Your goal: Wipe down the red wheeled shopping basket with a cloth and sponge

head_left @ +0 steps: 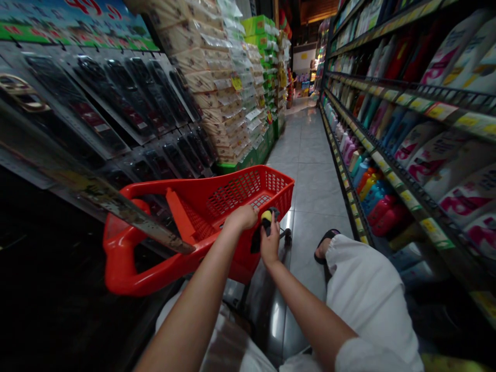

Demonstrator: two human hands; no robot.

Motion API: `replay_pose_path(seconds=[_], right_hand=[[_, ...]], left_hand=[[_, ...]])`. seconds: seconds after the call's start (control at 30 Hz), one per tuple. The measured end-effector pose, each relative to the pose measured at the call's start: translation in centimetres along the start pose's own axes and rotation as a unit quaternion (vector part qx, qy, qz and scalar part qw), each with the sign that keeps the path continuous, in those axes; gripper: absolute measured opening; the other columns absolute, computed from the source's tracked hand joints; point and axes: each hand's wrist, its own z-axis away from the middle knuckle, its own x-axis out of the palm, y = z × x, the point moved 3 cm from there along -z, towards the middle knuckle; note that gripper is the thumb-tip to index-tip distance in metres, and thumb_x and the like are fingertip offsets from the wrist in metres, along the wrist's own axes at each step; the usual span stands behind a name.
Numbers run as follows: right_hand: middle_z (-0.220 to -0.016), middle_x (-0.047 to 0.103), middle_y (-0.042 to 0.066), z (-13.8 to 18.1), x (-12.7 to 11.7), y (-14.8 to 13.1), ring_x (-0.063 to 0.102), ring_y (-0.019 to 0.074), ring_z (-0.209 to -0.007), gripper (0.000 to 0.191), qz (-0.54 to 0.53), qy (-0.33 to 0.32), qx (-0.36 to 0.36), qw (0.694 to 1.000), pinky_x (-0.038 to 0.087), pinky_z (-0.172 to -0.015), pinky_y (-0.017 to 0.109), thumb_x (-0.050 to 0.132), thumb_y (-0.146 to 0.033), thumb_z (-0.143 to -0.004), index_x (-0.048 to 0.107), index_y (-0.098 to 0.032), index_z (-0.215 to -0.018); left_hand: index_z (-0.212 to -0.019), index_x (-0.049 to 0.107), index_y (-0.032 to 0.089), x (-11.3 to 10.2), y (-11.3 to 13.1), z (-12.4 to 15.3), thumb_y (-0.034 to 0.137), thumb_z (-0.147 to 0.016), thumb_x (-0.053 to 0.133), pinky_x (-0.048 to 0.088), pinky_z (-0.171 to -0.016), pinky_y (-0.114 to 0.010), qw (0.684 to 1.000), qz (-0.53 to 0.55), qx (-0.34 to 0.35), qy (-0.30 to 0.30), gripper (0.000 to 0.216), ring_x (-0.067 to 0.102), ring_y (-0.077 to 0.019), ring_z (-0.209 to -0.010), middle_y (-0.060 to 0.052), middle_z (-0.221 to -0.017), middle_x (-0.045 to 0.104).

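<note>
A red plastic shopping cart (248, 188) with a perforated basket stands in front of me, turned at an angle. My left hand (243, 218) is closed at the near rim of the basket; its curled fingers hide whatever may be in them. Just right of it, outside the basket wall, my right hand (270, 244) has its fingers closed around a small black-and-yellow object (266, 217). Its exact kind does not show. A scuffed pole (127, 206) slants across the cart's looped handle (124, 281).
Packaged belts (132, 88) hang on the left. Beyond them rise stacked cartons (209, 93) and green boxes (263, 41). Shelves of bottles (422, 150) line the right side. Grey floor tiles (306, 139) run down the aisle, near my sandalled foot (323, 248).
</note>
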Motion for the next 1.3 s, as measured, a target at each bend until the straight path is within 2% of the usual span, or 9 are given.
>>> replay_pose_path(seconds=[0.23, 0.4, 0.57, 0.7, 0.8, 0.9, 1.07, 1.2, 1.3], right_hand=[[-0.135, 0.049, 0.012, 9.2, 0.2, 3.2, 0.047, 0.0261, -0.126, 0.07, 0.093, -0.163, -0.143, 0.972, 0.043, -0.105, 0.043, 0.05, -0.012, -0.081, 0.038, -0.025, -0.149], [-0.117, 0.061, 0.009, 8.4, -3.2, 8.2, 0.054, 0.0242, -0.108, 0.061, 0.157, -0.269, -0.154, 0.938, 0.049, -0.095, 0.042, 0.048, -0.003, -0.073, 0.065, -0.028, -0.126], [-0.116, 0.059, 0.008, 1.4, -5.8, 8.9, 0.055, 0.0209, -0.111, 0.06, 0.136, -0.104, -0.038, 0.985, 0.044, -0.101, 0.04, 0.044, -0.011, -0.081, 0.053, -0.026, -0.139], [-0.121, 0.055, 0.01, -2.9, -3.4, 5.5, 0.054, 0.0212, -0.116, 0.063, 0.093, -0.034, -0.009, 0.995, 0.043, -0.102, 0.038, 0.047, -0.024, -0.087, 0.038, -0.025, -0.149], [-0.127, 0.051, 0.012, -1.8, -0.9, 4.4, 0.05, 0.0232, -0.124, 0.062, 0.106, -0.012, 0.029, 0.994, 0.039, -0.107, 0.039, 0.046, -0.02, -0.085, 0.041, -0.022, -0.147], [-0.134, 0.048, 0.013, 2.9, 0.8, 5.2, 0.047, 0.0236, -0.128, 0.063, 0.093, -0.026, 0.049, 0.994, 0.037, -0.109, 0.039, 0.044, -0.012, -0.081, 0.046, -0.022, -0.144], [-0.137, 0.05, 0.009, 9.2, 0.4, 7.4, 0.047, 0.0234, -0.129, 0.071, 0.054, -0.108, 0.022, 0.992, 0.039, -0.109, 0.038, 0.047, -0.005, -0.072, 0.051, -0.025, -0.139], [-0.118, 0.06, 0.007, 6.8, -1.3, 8.0, 0.057, 0.0207, -0.114, 0.064, 0.036, -0.127, 0.024, 0.991, 0.045, -0.102, 0.034, 0.046, -0.007, -0.071, 0.061, -0.026, -0.13], [-0.115, 0.059, 0.009, 3.4, -1.7, 7.9, 0.056, 0.0223, -0.112, 0.059, 0.055, -0.031, 0.079, 0.995, 0.043, -0.102, 0.037, 0.049, -0.016, -0.077, 0.056, -0.021, -0.136]], left_hand=[[-0.121, 0.065, 0.01, 0.1, -0.1, 0.0, 0.041, -0.098, 0.025, 0.047, -0.09, -0.03, 1.0, -0.001, -0.01, -0.001, 0.056, 0.062, -0.0271, -0.117, -0.02, -0.126, 0.065], [-0.122, 0.064, 0.009, 0.1, -0.1, 0.0, 0.039, -0.098, 0.024, 0.047, -0.091, -0.029, 1.0, -0.003, -0.005, -0.001, 0.056, 0.062, -0.0263, -0.118, -0.02, -0.127, 0.064], [-0.121, 0.065, 0.009, 0.1, -0.2, -0.2, 0.04, -0.098, 0.024, 0.047, -0.088, -0.029, 1.0, -0.011, -0.003, -0.004, 0.056, 0.064, -0.026, -0.115, -0.021, -0.124, 0.066], [-0.121, 0.065, 0.008, 0.0, -0.1, -0.2, 0.039, -0.099, 0.023, 0.048, -0.087, -0.028, 1.0, -0.018, 0.0, -0.007, 0.056, 0.064, -0.0258, -0.114, -0.021, -0.121, 0.067], [-0.121, 0.065, 0.009, -0.1, -0.1, -0.1, 0.038, -0.099, 0.023, 0.048, -0.086, -0.028, 1.0, -0.02, -0.002, -0.009, 0.056, 0.064, -0.0258, -0.114, -0.02, -0.12, 0.068], [-0.121, 0.066, 0.009, -0.1, 0.0, -0.2, 0.038, -0.099, 0.024, 0.047, -0.088, -0.027, 1.0, -0.021, -0.006, -0.007, 0.055, 0.063, -0.0257, -0.116, -0.02, -0.122, 0.067], [-0.121, 0.066, 0.008, -0.3, 0.1, 0.0, 0.038, -0.099, 0.023, 0.046, -0.091, -0.029, 1.0, -0.025, -0.013, -0.001, 0.057, 0.062, -0.0267, -0.118, -0.021, -0.124, 0.065], [-0.123, 0.065, 0.009, -0.3, 0.1, -0.1, 0.038, -0.099, 0.023, 0.046, -0.091, -0.027, 1.0, -0.025, -0.015, 0.001, 0.056, 0.061, -0.0252, -0.119, -0.02, -0.126, 0.065], [-0.124, 0.064, 0.01, -0.3, -0.1, -0.3, 0.039, -0.099, 0.024, 0.046, -0.091, -0.026, 1.0, -0.023, -0.017, 0.003, 0.056, 0.061, -0.0239, -0.119, -0.019, -0.127, 0.065]])
